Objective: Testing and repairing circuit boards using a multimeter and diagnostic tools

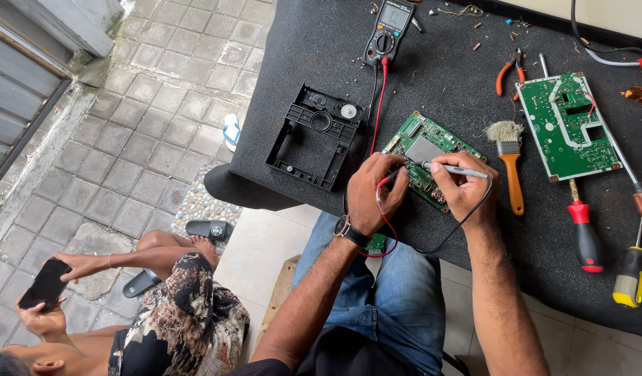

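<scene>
My left hand pinches the red test probe and presses its tip onto a small green circuit board lying on the dark felt tabletop. My right hand holds the black-leaded probe like a pen, with its tip on the same board. Red and black leads run up to a black multimeter at the table's far edge. A wristwatch sits on my left wrist.
A black plastic frame lies left of the board. To the right are a brush, a larger green board, orange pliers and several screwdrivers. A seated person holds a phone at lower left.
</scene>
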